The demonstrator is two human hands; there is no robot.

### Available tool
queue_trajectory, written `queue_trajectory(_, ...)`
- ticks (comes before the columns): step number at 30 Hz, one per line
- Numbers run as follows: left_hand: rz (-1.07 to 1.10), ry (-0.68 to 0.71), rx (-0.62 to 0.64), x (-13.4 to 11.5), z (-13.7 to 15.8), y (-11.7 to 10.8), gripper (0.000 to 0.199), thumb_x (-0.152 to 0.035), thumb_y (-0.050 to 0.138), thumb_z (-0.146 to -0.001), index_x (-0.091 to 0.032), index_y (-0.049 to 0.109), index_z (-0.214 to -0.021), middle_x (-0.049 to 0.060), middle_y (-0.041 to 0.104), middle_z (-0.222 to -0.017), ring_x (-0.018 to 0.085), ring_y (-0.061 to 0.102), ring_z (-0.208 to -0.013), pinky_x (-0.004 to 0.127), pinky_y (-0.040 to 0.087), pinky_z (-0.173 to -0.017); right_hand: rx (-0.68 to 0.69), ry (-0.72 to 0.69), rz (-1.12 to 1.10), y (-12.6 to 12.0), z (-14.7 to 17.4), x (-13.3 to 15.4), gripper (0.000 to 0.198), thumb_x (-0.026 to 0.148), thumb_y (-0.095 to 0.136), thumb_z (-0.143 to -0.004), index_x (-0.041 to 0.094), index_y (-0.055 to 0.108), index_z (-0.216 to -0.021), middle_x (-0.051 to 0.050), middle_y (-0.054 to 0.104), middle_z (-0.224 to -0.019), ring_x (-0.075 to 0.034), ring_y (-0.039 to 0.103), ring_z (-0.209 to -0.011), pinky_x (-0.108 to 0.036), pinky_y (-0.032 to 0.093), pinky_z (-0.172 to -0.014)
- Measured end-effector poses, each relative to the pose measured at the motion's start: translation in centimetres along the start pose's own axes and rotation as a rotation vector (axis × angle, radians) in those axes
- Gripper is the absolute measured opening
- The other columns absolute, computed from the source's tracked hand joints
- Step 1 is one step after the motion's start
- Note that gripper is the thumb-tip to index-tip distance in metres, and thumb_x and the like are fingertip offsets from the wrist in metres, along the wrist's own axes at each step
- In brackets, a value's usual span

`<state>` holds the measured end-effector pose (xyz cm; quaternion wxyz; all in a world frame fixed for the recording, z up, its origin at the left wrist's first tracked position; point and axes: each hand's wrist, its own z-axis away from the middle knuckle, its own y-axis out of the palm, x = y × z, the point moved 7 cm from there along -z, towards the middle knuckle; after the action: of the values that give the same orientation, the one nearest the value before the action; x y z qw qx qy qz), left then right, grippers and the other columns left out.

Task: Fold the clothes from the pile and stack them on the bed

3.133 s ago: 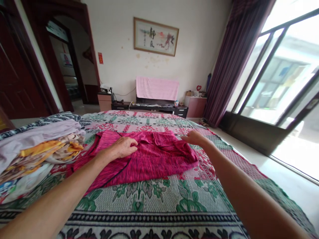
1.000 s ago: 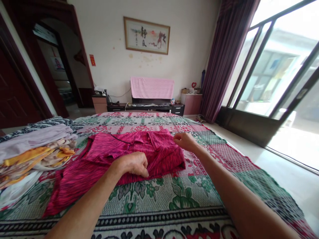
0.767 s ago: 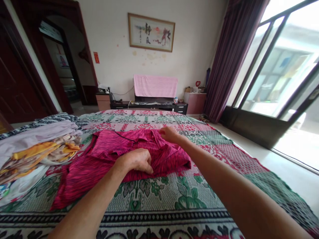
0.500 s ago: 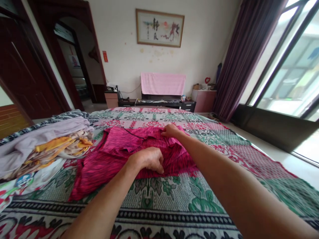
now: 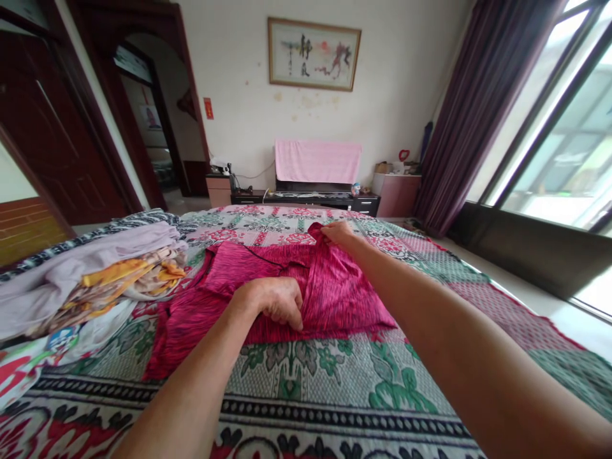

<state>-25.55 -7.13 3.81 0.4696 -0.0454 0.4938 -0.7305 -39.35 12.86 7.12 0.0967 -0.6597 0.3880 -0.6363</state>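
A pink shirt (image 5: 349, 293) with dark streaks is spread on the patterned bedspread (image 5: 282, 223). Its far edge carries a thin dark trim. My right hand (image 5: 338, 233) pinches part of the shirt near that edge and holds it slightly raised, so a fold runs down toward me. My left hand (image 5: 283, 302) is closed on the fabric at the middle of the near side, knuckles up; its fingertips are partly hidden. The left part of the shirt lies rumpled beyond my left forearm.
Left of the shirt is a pile of clothes (image 5: 115, 274) in grey, yellow-brown and white. A low cabinet (image 5: 366, 205) and a pink cloth (image 5: 318, 160) over a screen stand beyond the bed. Purple curtains (image 5: 482, 108) hang by the right-hand window.
My right hand has lifted the far part of the shirt and pulled it a little away from me. The right part now looks smoother. My left hand stays on the near side.
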Motion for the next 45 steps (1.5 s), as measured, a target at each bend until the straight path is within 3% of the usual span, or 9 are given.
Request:
queue_trajectory(4, 0.043, -0.047, 0.015, 1.0, 0.8, -0.3, 0.021, -0.039, 0.064, -0.06, -0.018, 0.061, -0.061, -0.003, 0.053, -0.052, 0.011, 0.046, -0.047, 0.025, 0.035, -0.047, 0.038, -0.038, -0.149, -0.1, 2.2, 0.3, 0.031, 0.022, 0.057, -0.083, 0.014, 0.063, -0.112, -0.003, 0.066, -0.072, -0.009, 0.058, -0.057, -0.019, 0.047, -0.054)
queue_trajectory(11, -0.005, 0.008, -0.331, 1.0, 1.7, -3.6, 0.018, -0.034, 0.064, -0.062, -0.018, 0.067, -0.069, -0.002, 0.057, -0.061, 0.01, 0.049, -0.058, 0.022, 0.033, -0.052, 0.182, -0.473, 0.103, -3.1, 10.8, 1.4, 0.02, 0.024, 0.053, -0.079, 0.017, 0.071, -0.08, 0.0, 0.065, -0.067, -0.008, 0.049, -0.055, -0.021, 0.038, -0.054)
queue_trajectory(13, 0.027, 0.029, -0.282, 0.7, 1.4, -3.0, 0.021, -0.038, 0.066, -0.062, -0.018, 0.066, -0.067, -0.002, 0.057, -0.06, 0.01, 0.049, -0.057, 0.022, 0.033, -0.052, 0.242, -0.522, 0.249, -3.5, 12.8, 0.7, 0.018, 0.023, 0.053, -0.078, 0.018, 0.069, -0.073, 0.0, 0.065, -0.066, -0.008, 0.048, -0.056, -0.022, 0.037, -0.056)
queue_trajectory(17, 0.092, -0.065, -0.035, 0.7, 0.7, -0.3, 0.036, -0.052, 0.068, -0.058, -0.018, 0.058, -0.057, -0.001, 0.054, -0.052, 0.011, 0.048, -0.048, 0.024, 0.035, -0.047, 0.382, -0.462, 0.486, -5.1, 14.6, -1.2, 0.02, 0.031, 0.058, -0.078, 0.017, 0.064, -0.064, -0.001, 0.063, -0.061, -0.009, 0.044, -0.054, -0.025, 0.033, -0.053)
queue_trajectory(22, -0.006, -0.127, 0.012, 0.4, -0.3, 1.1, 0.037, -0.052, 0.066, -0.059, -0.017, 0.055, -0.053, 0.002, 0.057, -0.052, 0.014, 0.05, -0.045, 0.027, 0.038, -0.045, 0.685, -0.375, 0.612, -5.8, 17.0, -3.1, 0.034, 0.049, 0.071, -0.066, 0.018, 0.067, -0.079, -0.004, 0.066, -0.074, -0.011, 0.049, -0.06, -0.024, 0.035, -0.054)
queue_trajectory(26, -0.029, -0.125, -0.03, 0.0, -0.7, 1.2, 0.019, -0.036, 0.06, -0.06, -0.018, 0.052, -0.057, -0.001, 0.054, -0.049, 0.013, 0.049, -0.044, 0.024, 0.035, -0.043, 0.652, -0.408, 0.724, -5.6, 17.9, -3.7, 0.033, 0.033, 0.072, -0.062, 0.019, 0.066, -0.092, -0.005, 0.068, -0.088, -0.014, 0.054, -0.071, -0.024, 0.036, -0.059)
queue_trajectory(31, -0.078, -0.013, -0.085, -0.7, 0.4, -0.1, 0.012, -0.027, 0.056, -0.056, -0.019, 0.046, -0.055, -0.004, 0.048, -0.048, 0.011, 0.045, -0.047, 0.023, 0.028, -0.045, 0.634, -0.466, 0.745, -5.6, 18.1, -3.3, 0.024, 0.009, 0.056, -0.066, 0.02, 0.067, -0.085, -0.003, 0.067, -0.078, -0.012, 0.051, -0.065, -0.023, 0.031, -0.055)
queue_trajectory(39, -0.276, -0.007, -0.168, -0.4, 0.6, -0.7, 0.01, -0.023, 0.054, -0.051, -0.02, 0.045, -0.054, -0.006, 0.035, -0.049, 0.01, 0.032, -0.049, 0.026, 0.022, -0.048, 0.65, -0.494, 0.765, -6.5, 18.0, -3.2, 0.021, 0.006, 0.054, -0.063, 0.019, 0.065, -0.075, -0.001, 0.065, -0.072, -0.011, 0.05, -0.063, -0.023, 0.029, -0.053)
queue_trajectory(45, -0.139, 0.032, -0.185, -0.5, 1.8, -1.6, 0.012, -0.027, 0.057, -0.054, -0.019, 0.048, -0.056, -0.006, 0.038, -0.05, 0.01, 0.035, -0.05, 0.025, 0.023, -0.047, 0.71, -0.484, 0.65, -6.2, 18.3, -2.8, 0.021, 0.004, 0.053, -0.065, 0.018, 0.066, -0.074, 0.0, 0.065, -0.07, -0.009, 0.053, -0.062, -0.02, 0.033, -0.055)
